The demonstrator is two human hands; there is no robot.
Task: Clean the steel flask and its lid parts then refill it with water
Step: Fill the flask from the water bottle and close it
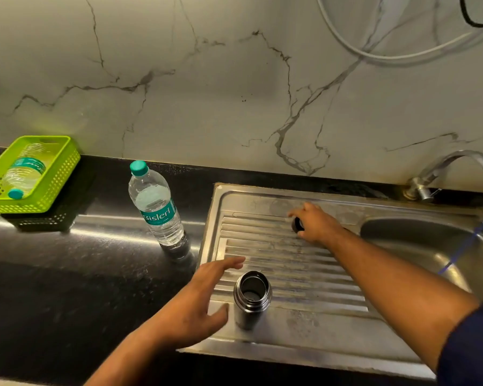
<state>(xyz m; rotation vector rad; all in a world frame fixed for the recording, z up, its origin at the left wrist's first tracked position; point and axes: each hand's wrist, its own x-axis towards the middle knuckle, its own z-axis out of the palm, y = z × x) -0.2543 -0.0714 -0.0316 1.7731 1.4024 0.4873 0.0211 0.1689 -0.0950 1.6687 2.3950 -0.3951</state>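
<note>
Here, the open flask (252, 299) stands on the near drainboard (290, 263).
Left hand (204, 302), fingers (229, 264) spread, hovers left of it; right hand (315, 224) grips a dark lid (297, 224) farther off.

A lime-green perforated basket (60, 185) sits at the far left of the black counter (67, 274), a plastic bottle (23, 171) lying inside it (teal cap nearest). A white hose (388, 59) loops across the veined marble wall (207, 93).

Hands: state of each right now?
Left hand: open, fingers spread beside the flask, holding nothing.
Right hand: over a dark lid part; grip cannot be told.
</note>
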